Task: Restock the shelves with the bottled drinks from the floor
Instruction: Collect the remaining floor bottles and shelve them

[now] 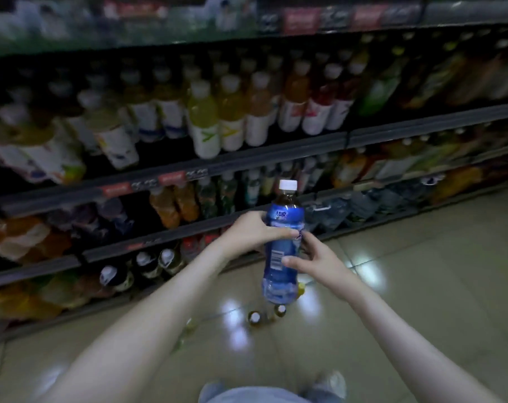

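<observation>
head view. a blue-labelled bottle (284,245) with a white cap is held upright in the air, in front of the shelves (171,167) and above the tiled floor (421,286). the left grip (255,231) grasps the bottle's upper label, fingers curled round it. the right grip (319,260) grasps the lower label from the opposite side, thumb on the front. 2 capped bottles (254,317) stand on the floor below, near the lowest shelf. the shelves carry blurred rows of yellow, orange and red drinks.

Shop aisle: long tiered shelves (276,158) packed with bottled drinks (206,123), price tags (171,178) on edges, tiled floor (421,271).
</observation>
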Action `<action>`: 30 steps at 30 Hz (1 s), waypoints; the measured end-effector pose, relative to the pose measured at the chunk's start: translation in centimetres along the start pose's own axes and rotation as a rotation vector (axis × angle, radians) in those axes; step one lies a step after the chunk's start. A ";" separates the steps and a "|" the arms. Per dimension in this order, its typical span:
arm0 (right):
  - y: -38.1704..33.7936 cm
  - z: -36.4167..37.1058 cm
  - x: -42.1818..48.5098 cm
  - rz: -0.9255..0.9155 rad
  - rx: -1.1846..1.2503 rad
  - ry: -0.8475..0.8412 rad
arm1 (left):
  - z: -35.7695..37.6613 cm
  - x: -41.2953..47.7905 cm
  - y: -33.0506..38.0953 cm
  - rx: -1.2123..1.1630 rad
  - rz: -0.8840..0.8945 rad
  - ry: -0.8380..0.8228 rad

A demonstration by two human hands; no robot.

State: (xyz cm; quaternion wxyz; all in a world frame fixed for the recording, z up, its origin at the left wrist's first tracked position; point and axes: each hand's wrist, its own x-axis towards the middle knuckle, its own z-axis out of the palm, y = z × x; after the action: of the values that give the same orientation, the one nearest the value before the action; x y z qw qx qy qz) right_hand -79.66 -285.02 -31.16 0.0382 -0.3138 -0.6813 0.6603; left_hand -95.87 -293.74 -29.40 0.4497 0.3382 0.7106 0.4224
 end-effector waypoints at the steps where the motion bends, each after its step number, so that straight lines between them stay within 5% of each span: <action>1: 0.0 -1.9 -0.4 -0.014 0.031 0.032 | 1.7 0.8 1.8 -0.003 0.014 0.002; 12: -1.1 -30.1 -7.3 -0.121 0.059 0.395 | 22.2 12.0 19.5 -0.127 0.217 -0.266; 19: -4.0 -44.3 -5.8 -0.230 0.198 0.547 | 28.5 19.8 28.9 0.025 0.405 -0.019; 30: -11.2 -61.4 1.3 -0.489 0.053 0.793 | 33.2 35.4 43.1 0.312 0.701 0.175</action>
State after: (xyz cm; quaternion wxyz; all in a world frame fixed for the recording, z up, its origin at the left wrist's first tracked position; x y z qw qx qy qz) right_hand -56.29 -229.86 -13.57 0.4583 -0.3711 -0.6509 0.4781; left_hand -73.78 -235.58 -10.84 0.1590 0.5874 0.6433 0.4645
